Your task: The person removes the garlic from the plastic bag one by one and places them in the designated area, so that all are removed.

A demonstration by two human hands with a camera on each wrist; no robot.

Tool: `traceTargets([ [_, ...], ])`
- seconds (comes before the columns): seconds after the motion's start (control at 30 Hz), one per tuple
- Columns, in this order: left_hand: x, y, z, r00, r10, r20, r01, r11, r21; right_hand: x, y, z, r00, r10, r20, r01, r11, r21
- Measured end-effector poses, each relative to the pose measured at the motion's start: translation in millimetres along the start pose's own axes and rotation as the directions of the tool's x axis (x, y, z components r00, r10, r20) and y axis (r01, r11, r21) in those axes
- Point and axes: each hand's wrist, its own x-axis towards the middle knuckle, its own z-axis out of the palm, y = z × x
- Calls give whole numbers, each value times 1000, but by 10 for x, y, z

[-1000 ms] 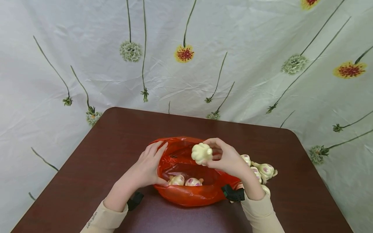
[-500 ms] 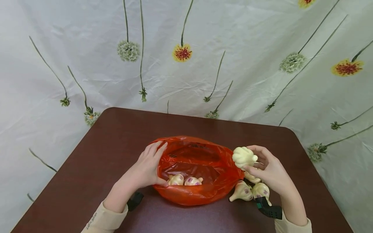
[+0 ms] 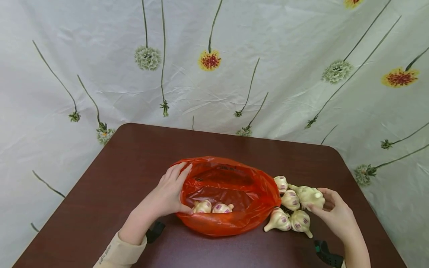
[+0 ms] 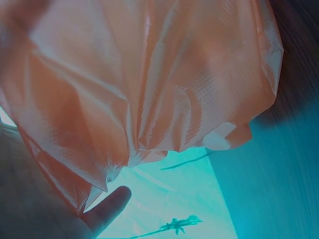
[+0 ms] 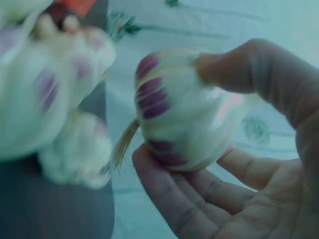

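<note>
A red plastic bag point(image 3: 231, 225) lies on the table with its mouth wide; two garlic bulbs point(image 3: 222, 208) show inside. At the bag's left rim is my left hand point(image 3: 169, 191), thumb and fingers spread apart against the plastic. The left wrist view has the bag's crinkled side point(image 4: 149, 79) filling most of it, with one straight digit below. My right hand point(image 3: 335, 212) holds a garlic bulb point(image 5: 179, 109) between thumb and fingers, its roots facing away from the palm. This bulb is over the right edge of a cluster of garlic bulbs point(image 3: 290, 200), partly covering one.
Several bulbs of the cluster sit right against the bag's right side. The dark reddish-brown table point(image 3: 151, 149) extends around them. Behind it hangs a pale cloth point(image 3: 201, 85) printed with flowers. Each wrist wears a black camera mount point(image 3: 326, 255).
My right hand has carried the garlic bulb from over the bag rightward and down to the cluster's right side. The left hand and the bag have stayed in place.
</note>
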Motion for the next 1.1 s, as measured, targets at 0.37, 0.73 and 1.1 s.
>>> traceTargets([
  [0.37,-4,4,-9,1000,-8,4,8,1000,-7,43,303,67,993,111,40,-108,993,-55],
  [0.73,-21,-14,-4,1000,-18,6,18,1000,-14,137,408,210,991,113,77,-106,990,-91],
  [1.1,-9,-15,-5,1000,-14,8,14,1000,-14,140,373,211,989,100,109,-90,991,-95],
])
